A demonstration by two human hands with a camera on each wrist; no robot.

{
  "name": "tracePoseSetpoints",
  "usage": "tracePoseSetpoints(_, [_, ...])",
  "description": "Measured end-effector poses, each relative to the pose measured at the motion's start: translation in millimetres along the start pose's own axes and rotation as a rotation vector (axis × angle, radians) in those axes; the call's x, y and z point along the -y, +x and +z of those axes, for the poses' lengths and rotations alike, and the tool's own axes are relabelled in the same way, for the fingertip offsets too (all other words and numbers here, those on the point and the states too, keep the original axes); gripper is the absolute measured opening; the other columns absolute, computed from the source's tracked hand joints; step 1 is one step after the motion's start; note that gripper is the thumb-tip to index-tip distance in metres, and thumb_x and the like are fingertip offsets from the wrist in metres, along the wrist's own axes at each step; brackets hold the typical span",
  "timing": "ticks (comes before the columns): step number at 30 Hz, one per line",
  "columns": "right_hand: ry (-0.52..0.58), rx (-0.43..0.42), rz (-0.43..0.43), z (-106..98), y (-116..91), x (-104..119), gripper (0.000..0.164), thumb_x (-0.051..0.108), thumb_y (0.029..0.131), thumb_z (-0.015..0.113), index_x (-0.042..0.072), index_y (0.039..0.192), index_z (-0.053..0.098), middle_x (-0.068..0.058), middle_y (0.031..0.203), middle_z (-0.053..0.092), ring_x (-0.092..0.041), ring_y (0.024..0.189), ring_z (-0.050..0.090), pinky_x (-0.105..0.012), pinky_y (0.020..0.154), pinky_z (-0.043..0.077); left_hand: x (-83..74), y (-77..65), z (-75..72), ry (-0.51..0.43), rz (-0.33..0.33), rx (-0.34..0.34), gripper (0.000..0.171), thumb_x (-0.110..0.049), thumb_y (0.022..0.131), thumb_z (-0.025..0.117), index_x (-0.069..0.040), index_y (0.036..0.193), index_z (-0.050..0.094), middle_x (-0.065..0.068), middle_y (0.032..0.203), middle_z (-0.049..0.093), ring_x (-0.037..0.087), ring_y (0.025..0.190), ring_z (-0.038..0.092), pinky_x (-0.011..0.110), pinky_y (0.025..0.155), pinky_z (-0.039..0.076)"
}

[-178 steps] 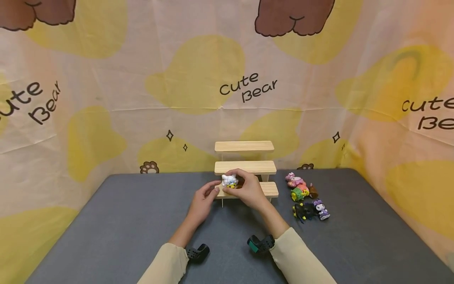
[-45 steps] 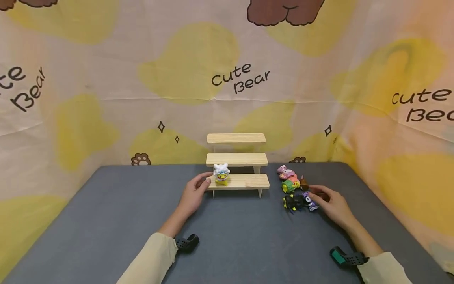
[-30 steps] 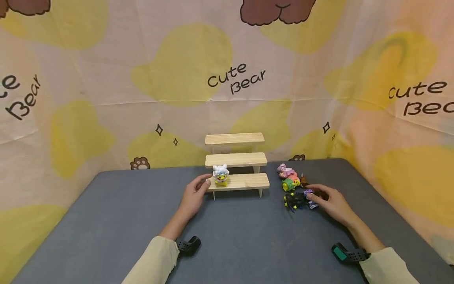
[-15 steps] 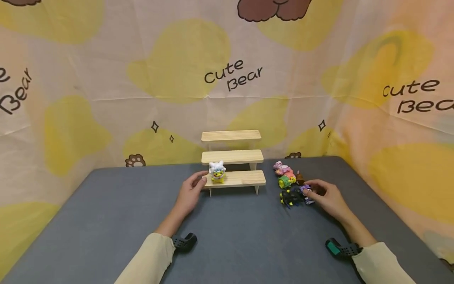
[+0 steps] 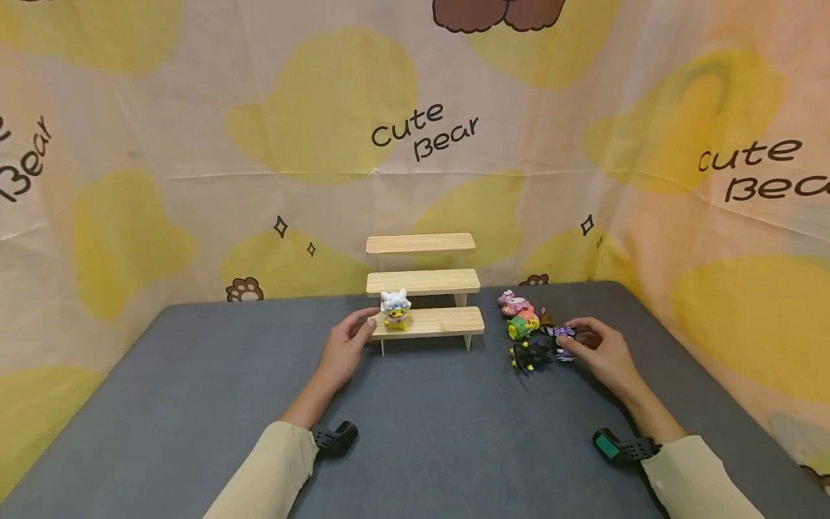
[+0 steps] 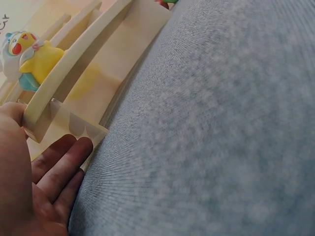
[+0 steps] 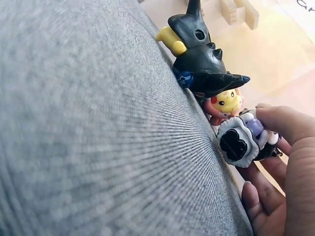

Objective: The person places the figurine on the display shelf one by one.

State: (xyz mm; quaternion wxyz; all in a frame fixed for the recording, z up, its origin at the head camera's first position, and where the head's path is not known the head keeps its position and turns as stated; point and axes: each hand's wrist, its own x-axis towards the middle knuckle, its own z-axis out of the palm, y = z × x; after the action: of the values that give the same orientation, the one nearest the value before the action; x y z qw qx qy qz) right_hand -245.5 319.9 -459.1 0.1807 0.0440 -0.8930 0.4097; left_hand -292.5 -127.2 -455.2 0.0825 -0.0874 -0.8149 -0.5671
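Note:
My left hand (image 5: 344,353) rests at the left end of the lowest step of a three-step wooden display stand (image 5: 447,322). In the left wrist view its thumb touches the step's end, and several fingers (image 6: 66,162) extend beside the leg. On that step, at the left, a yellow figurine with a white hood (image 5: 395,311) stands upright. Over to the right, my right hand (image 5: 606,357) pinches a purple-and-white figurine (image 7: 246,140) between thumb and fingers. The right wrist view shows its base facing the camera. A black figurine with yellow parts (image 5: 530,355) lies just left of it.
Pink (image 5: 515,303), green-and-yellow (image 5: 521,328) and brown (image 5: 545,320) figurines lie clustered right of the stand. The grey table (image 5: 447,447) meets a patterned cloth backdrop (image 5: 324,115) behind.
Both hands were at the yellow figurine; the right let go and moved right to the pile. It has since taken the purple-and-white figurine and turned it upright. The left stays by the stand.

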Motion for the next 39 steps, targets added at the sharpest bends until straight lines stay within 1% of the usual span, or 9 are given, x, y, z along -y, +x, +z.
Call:
tracePoseSetpoints(5, [0.033, -0.01, 0.0, -0.9, 0.4, 0.1, 0.032, 0.028, 0.094, 0.073, 0.006, 0.117, 0.066, 0.012, 0.1, 0.064, 0.005, 0.086, 0.056, -0.008, 0.074, 0.048, -2.9, -0.1, -0.8, 0.002, -0.017, 0.014, 0.033, -0.03, 0.105, 0.055, -0.019, 0.135, 0.064, 0.015, 0.128, 0.07, 0.023, 0.102, 0.065, 0.029, 0.075, 0.049])
tracePoseSetpoints(8, [0.047, 0.002, -0.007, -1.1, 0.3, 0.5, 0.032, 0.027, 0.094, 0.073, 0.006, 0.117, 0.065, 0.017, 0.097, 0.064, 0.006, 0.086, 0.058, -0.007, 0.075, 0.048, -1.8, -0.1, -0.8, 0.006, -0.022, 0.004, 0.033, -0.029, 0.105, 0.055, -0.019, 0.135, 0.065, 0.016, 0.121, 0.071, 0.022, 0.094, 0.063, 0.028, 0.07, 0.046])
tracePoseSetpoints(12, [0.053, 0.001, -0.015, -2.2, -1.6, 1.6, 0.031, 0.024, 0.094, 0.073, 0.004, 0.115, 0.063, 0.014, 0.097, 0.064, 0.007, 0.085, 0.058, -0.006, 0.075, 0.048, -1.4, -0.3, -0.2, 0.018, -0.018, 0.002, 0.033, -0.029, 0.105, 0.055, -0.018, 0.135, 0.065, 0.017, 0.112, 0.073, 0.019, 0.088, 0.061, 0.027, 0.066, 0.044])
tracePoseSetpoints(16, [0.063, 0.008, -0.021, -2.8, -3.8, 1.8, 0.03, 0.023, 0.094, 0.073, 0.004, 0.114, 0.062, 0.014, 0.095, 0.065, 0.004, 0.082, 0.058, -0.01, 0.071, 0.049, -2.6, -2.0, -0.4, 0.028, -0.024, -0.001, 0.033, -0.029, 0.105, 0.056, -0.02, 0.134, 0.065, 0.015, 0.103, 0.072, 0.018, 0.083, 0.057, 0.027, 0.065, 0.042])
tracePoseSetpoints(23, [0.081, 0.027, -0.052, -1.6, -3.3, 0.3, 0.029, 0.02, 0.093, 0.074, 0.006, 0.116, 0.063, 0.012, 0.09, 0.064, -0.006, 0.074, 0.055, -0.02, 0.062, 0.046, -2.1, -1.4, -1.2, 0.047, -0.019, -0.007, 0.033, -0.03, 0.105, 0.055, -0.019, 0.135, 0.065, 0.015, 0.108, 0.074, 0.016, 0.088, 0.06, 0.027, 0.068, 0.045])
tracePoseSetpoints(27, [0.079, 0.029, -0.079, -0.4, -0.8, 0.3, 0.029, 0.02, 0.094, 0.074, 0.007, 0.118, 0.064, 0.004, 0.092, 0.066, -0.006, 0.076, 0.055, -0.018, 0.064, 0.046, -0.5, -1.5, -1.8, 0.058, -0.021, -0.016, 0.034, -0.03, 0.105, 0.055, -0.018, 0.136, 0.064, 0.016, 0.106, 0.073, 0.016, 0.087, 0.06, 0.027, 0.067, 0.044])
tracePoseSetpoints(30, [0.068, 0.03, -0.099, -0.2, 0.0, 1.0, 0.029, 0.019, 0.094, 0.073, 0.008, 0.12, 0.067, 0.002, 0.097, 0.068, -0.001, 0.081, 0.057, -0.012, 0.07, 0.048, -0.1, -1.9, -2.1, 0.063, -0.025, -0.023, 0.034, -0.03, 0.105, 0.055, -0.019, 0.135, 0.064, 0.014, 0.104, 0.073, 0.015, 0.086, 0.059, 0.027, 0.068, 0.044])
tracePoseSetpoints(34, [0.042, 0.034, -0.103, -0.3, -1.0, 1.8, 0.03, 0.02, 0.094, 0.073, 0.008, 0.121, 0.069, 0.002, 0.105, 0.069, 0.005, 0.088, 0.058, -0.005, 0.077, 0.048, -0.9, -2.5, -2.0, 0.065, -0.033, -0.016, 0.033, -0.032, 0.105, 0.055, -0.021, 0.135, 0.065, 0.013, 0.089, 0.068, 0.015, 0.074, 0.054, 0.027, 0.062, 0.041])
tracePoseSetpoints(39, [0.015, 0.027, -0.091, -0.2, -1.8, 2.1, 0.028, 0.022, 0.095, 0.073, 0.009, 0.119, 0.07, -0.005, 0.107, 0.069, 0.006, 0.088, 0.057, -0.005, 0.077, 0.047, -1.8, -3.1, -2.0, 0.06, -0.033, 0.0, 0.033, -0.033, 0.105, 0.054, -0.023, 0.135, 0.064, 0.007, 0.076, 0.057, 0.016, 0.064, 0.047, 0.027, 0.056, 0.038])
